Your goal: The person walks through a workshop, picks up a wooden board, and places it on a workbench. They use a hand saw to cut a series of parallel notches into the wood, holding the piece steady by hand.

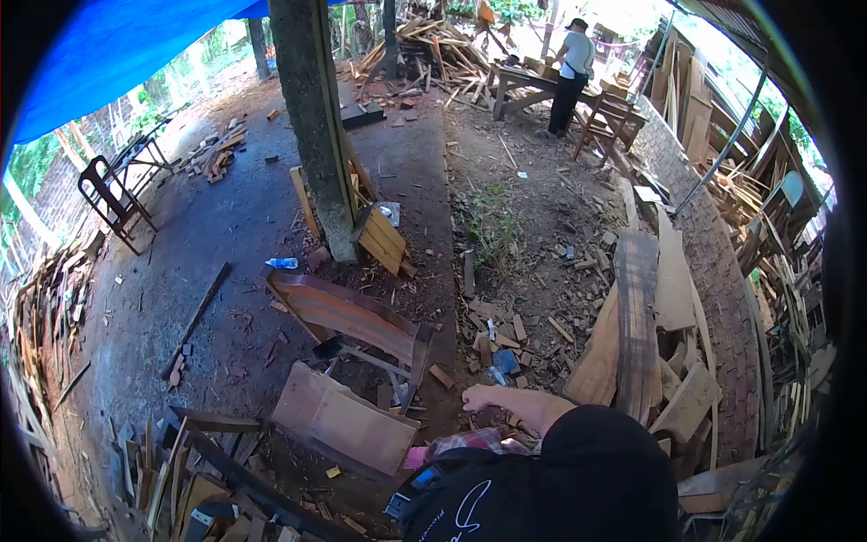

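Observation:
My right hand (479,398) reaches in from the right below a black sleeve (601,443), its fingers curled closed. Whatever they may hold is too small to make out. Just left of the hand is a wooden frame with a curved panel (352,312), resting on the ground. Below that frame lies a wide brown board (348,420), tilted, with a pink patch (416,457) by its lower right corner. Plaid cloth (470,441) shows beneath my forearm. My left hand cannot be made out.
Long planks (635,316) lean together at the right. A concrete post (316,126) rises ahead, with a plastic bottle (283,263) near its foot. Wood scraps (506,334) litter the ground. Farther back, another person (571,77) stands at a workbench (528,86). A chair (116,203) stands left.

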A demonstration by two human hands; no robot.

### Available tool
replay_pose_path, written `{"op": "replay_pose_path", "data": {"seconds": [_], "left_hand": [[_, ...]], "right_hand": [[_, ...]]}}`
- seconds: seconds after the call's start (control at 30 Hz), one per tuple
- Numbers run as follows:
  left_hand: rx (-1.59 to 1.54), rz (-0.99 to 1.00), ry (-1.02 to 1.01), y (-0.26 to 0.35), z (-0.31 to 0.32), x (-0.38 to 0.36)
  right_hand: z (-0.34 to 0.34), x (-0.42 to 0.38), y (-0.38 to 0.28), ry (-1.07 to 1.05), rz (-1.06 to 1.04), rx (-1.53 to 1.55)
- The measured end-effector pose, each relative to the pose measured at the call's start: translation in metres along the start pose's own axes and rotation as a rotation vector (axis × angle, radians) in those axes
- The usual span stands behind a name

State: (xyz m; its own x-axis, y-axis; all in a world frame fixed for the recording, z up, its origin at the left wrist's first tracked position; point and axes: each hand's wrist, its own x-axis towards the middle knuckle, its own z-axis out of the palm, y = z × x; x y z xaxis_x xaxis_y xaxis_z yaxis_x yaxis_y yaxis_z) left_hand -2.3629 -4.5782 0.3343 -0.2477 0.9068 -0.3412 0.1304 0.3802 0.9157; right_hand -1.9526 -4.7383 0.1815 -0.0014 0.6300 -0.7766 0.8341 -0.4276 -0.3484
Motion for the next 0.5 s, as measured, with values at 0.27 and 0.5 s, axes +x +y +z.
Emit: {"op": "replay_pose_path", "data": {"seconds": [0.27,0.5], "left_hand": [[-0.050,-0.005,0.020,-0.001,-0.010,-0.001],[-0.143,-0.029,0.084,-0.009,-0.036,-0.009]], "right_hand": [[-0.030,0.003,-0.005,0.141,-0.088,-0.086],[-0.015,-0.004,-0.013,0.124,-0.181,-0.070]]}}
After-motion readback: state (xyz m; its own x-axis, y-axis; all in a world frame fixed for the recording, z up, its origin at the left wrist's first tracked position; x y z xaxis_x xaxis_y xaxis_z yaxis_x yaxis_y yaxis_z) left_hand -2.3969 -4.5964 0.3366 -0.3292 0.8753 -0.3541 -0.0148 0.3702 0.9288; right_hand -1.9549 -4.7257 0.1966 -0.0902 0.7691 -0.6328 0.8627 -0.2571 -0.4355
